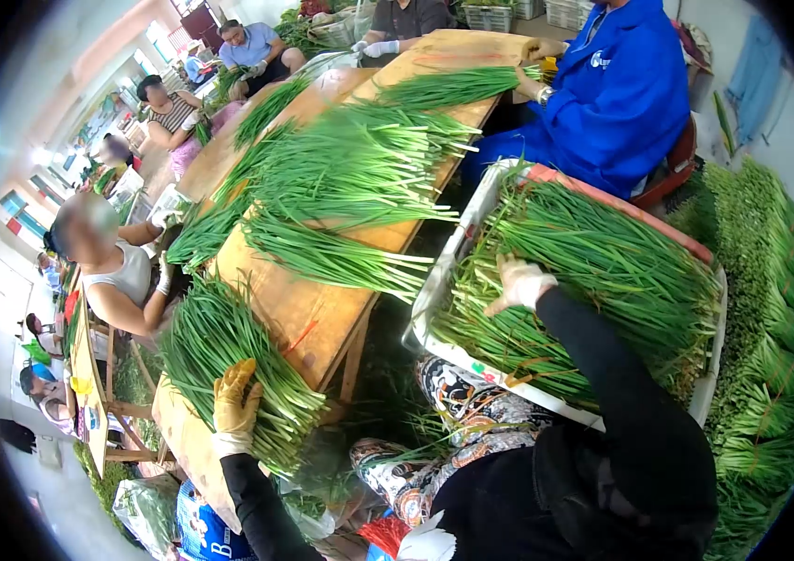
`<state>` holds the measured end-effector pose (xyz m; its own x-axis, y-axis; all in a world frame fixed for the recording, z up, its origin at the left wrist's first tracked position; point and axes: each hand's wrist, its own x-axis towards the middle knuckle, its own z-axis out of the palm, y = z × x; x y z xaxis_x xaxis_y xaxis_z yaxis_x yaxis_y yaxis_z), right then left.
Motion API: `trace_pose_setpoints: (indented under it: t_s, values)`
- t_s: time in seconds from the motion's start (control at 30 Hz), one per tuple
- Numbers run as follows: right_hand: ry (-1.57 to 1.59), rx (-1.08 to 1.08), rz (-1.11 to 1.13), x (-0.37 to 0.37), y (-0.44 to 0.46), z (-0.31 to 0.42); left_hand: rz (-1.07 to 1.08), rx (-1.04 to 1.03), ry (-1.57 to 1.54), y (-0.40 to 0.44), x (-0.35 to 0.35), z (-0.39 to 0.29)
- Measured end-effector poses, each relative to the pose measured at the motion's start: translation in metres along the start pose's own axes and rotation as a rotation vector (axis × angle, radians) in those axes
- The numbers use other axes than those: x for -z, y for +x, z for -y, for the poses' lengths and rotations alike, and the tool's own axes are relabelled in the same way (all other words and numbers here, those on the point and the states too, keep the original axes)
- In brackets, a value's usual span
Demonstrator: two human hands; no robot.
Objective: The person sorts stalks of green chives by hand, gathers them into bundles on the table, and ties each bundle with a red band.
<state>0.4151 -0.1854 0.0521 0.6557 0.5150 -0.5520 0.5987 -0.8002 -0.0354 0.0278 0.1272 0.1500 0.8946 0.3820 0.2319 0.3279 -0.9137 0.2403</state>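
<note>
My left hand, in a yellow-stained glove, rests on a thick bundle of garlic chives at the near end of the wooden table. Its fingers lie stretched along the stalks. Off to the right, my right hand, in a pale glove, reaches over a white plastic crate full of loose garlic chives. Its fingers are spread and touch the leaves at the crate's left side. On the table between them lies a red tie.
More garlic chives are spread across the table, pale stalk ends facing right. A co-worker in a blue jacket sits beyond the crate; another in a white top sits across the table. Piled chives line the right wall.
</note>
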Motion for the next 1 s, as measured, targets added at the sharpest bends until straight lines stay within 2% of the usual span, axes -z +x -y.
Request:
trace_pose_setpoints:
  t_s: [0.07, 0.1, 0.2, 0.27, 0.3, 0.33, 0.4, 0.47, 0.5, 0.53, 0.6, 0.67, 0.73, 0.8, 0.87, 0.93, 0.97, 1.0]
  values:
    - [0.096, 0.095, -0.067, -0.007, -0.019, -0.001, -0.006, 0.013, -0.022, 0.0, 0.001, -0.002]
    - [0.077, 0.088, -0.185, -0.011, -0.032, 0.003, -0.01, 0.019, -0.024, 0.0, 0.002, -0.003]
    - [0.102, 0.062, -0.225, -0.013, -0.056, 0.009, 0.028, 0.09, -0.09, 0.0, 0.004, -0.003]
    - [0.121, 0.084, -0.252, -0.007, -0.068, 0.004, -0.031, 0.094, -0.185, 0.0, 0.004, 0.0]
    - [0.312, 0.146, -0.266, -0.002, -0.071, -0.004, -0.063, 0.055, -0.103, -0.004, 0.008, -0.001]
    - [0.502, 0.205, -0.28, 0.0, -0.072, -0.014, -0.02, 0.026, 0.092, 0.002, 0.027, -0.022]
    - [0.737, 0.314, -0.283, 0.002, -0.07, -0.035, -0.108, -0.004, 0.29, 0.008, 0.053, -0.069]
    - [0.881, 0.428, -0.316, 0.003, -0.069, -0.053, -0.165, -0.039, 0.414, 0.014, 0.075, -0.113]
    - [0.999, 0.468, -0.259, 0.019, -0.083, -0.053, -0.196, -0.077, 0.351, 0.015, 0.077, -0.125]
    - [1.067, 0.593, -0.297, 0.013, -0.076, -0.064, -0.193, -0.074, 0.348, 0.016, 0.065, -0.129]
    - [1.068, 0.648, -0.326, 0.008, -0.068, -0.074, -0.207, -0.308, -0.344, 0.018, 0.03, -0.137]
    - [1.085, 0.659, -0.262, 0.007, -0.07, -0.073, 0.12, -0.048, -0.985, 0.028, 0.013, -0.201]
    - [1.187, 0.653, -0.148, 0.007, -0.078, -0.064, 0.184, -0.147, -1.128, 0.046, -0.053, -0.221]
    - [1.141, 0.627, -0.128, -0.006, -0.074, -0.062, 0.343, 0.193, -1.71, 0.063, -0.105, -0.246]
    - [1.111, 0.648, -0.13, -0.005, -0.083, -0.056, 0.358, 0.519, -1.926, 0.094, -0.177, -0.257]
    - [1.064, 0.624, -0.181, -0.006, -0.09, -0.05, 0.293, 0.424, -2.173, 0.105, -0.208, -0.281]
    - [1.044, 0.581, -0.17, -0.002, -0.099, -0.042, 0.304, 0.199, -2.118, 0.112, -0.208, -0.286]
    - [0.774, 0.603, -0.236, 0.002, -0.105, -0.036, 0.271, 0.34, -2.109, 0.107, -0.207, -0.299]
